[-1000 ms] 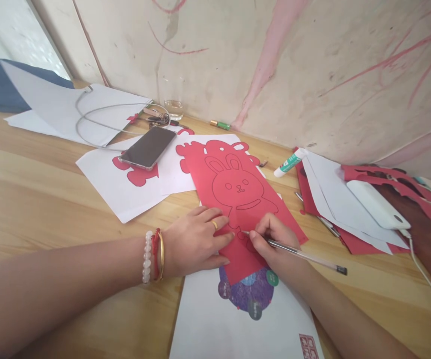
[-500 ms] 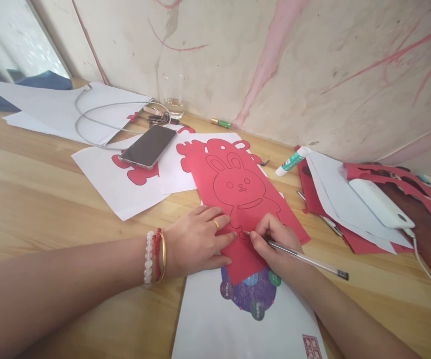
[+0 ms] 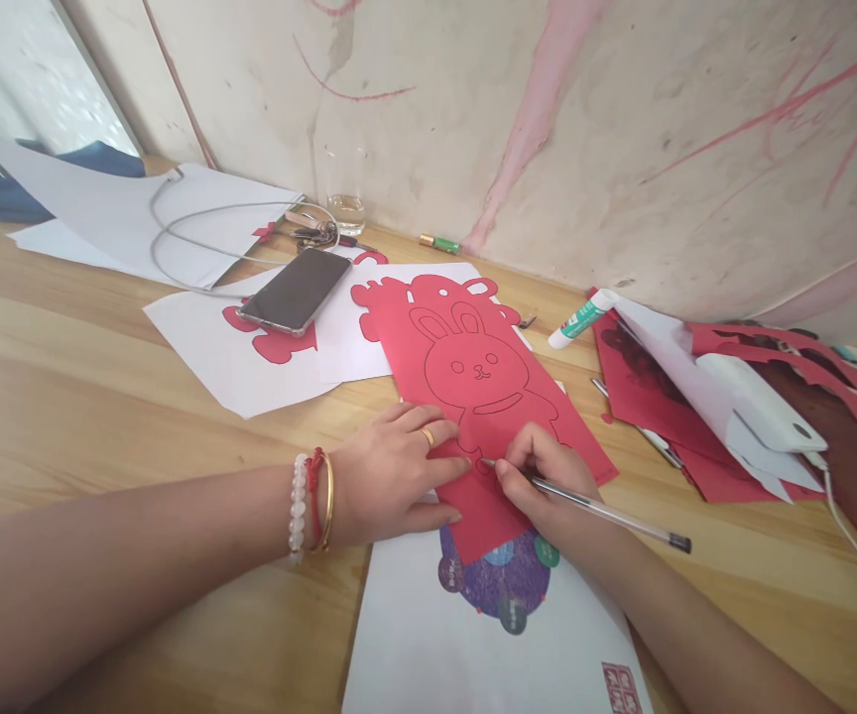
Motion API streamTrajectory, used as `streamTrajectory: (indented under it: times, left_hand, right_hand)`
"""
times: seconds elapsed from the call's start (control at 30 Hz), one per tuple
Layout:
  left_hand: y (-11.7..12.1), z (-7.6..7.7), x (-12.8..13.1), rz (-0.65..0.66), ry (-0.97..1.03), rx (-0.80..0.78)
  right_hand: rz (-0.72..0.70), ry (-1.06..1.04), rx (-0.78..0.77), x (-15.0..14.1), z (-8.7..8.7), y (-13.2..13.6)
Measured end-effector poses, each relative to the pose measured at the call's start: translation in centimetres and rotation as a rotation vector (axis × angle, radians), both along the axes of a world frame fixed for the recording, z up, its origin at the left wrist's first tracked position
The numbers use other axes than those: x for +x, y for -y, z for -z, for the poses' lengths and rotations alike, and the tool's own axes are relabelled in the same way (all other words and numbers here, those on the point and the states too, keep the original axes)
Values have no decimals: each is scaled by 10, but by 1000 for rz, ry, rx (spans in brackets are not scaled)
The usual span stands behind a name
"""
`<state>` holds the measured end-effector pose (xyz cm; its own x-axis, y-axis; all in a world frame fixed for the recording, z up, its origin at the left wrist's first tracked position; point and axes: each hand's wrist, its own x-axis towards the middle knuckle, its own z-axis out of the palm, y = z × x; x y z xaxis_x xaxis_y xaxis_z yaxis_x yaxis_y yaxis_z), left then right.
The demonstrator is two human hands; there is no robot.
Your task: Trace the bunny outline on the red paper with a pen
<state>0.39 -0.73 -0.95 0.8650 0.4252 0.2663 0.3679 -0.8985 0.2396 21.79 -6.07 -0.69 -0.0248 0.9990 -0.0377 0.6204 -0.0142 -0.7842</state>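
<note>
A red sheet of paper (image 3: 414, 367) carries a rabbit outline (image 3: 479, 369) in dark line, with ears, face, collar and part of the body. Flat on its lower left part lies my left hand (image 3: 399, 466), fingers spread. My right hand (image 3: 548, 476) pinches a clear ballpoint pen (image 3: 607, 511), whose tip touches the paper at the rabbit's lower body. Some of the drawing is hidden behind my right hand. Beneath the red sheet is a white booklet (image 3: 414, 635) with a purple printed picture (image 3: 507, 585).
A phone (image 3: 296, 290) lies on white paper (image 3: 212, 357) with red cut-outs (image 3: 280, 342). Behind stand a glass (image 3: 346, 198) and keys (image 3: 316, 233). At right are a glue stick (image 3: 581, 319), red and white sheets (image 3: 711, 476), a white power bank (image 3: 763, 402) and red scraps (image 3: 807, 367).
The pen tip has shifted very slightly left along the lower body line. The loose white sheets at right and left have lifted or curled. My left hand stays in nearly the same place.
</note>
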Motion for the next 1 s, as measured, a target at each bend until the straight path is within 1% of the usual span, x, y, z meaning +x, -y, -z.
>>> streamTrajectory:
  times: [0.2,0.4,0.5,0.7,1.0]
  left_hand:
    - [-4,1,-1,7,36,-84]
    - [-9,0,-1,-16,72,-229]
    - [-9,-1,0,-30,73,-270]
    - [-9,0,0,-37,89,-274]
    - [-8,-2,0,-34,88,-259]
  right_hand:
    - [-1,-15,-25,0,-2,0]
    - [47,-18,35,-1,-3,1]
    - [47,7,37,0,-3,1]
    - [-23,68,-11,4,-4,-2]
    - [-6,-8,-24,-1,-4,1]
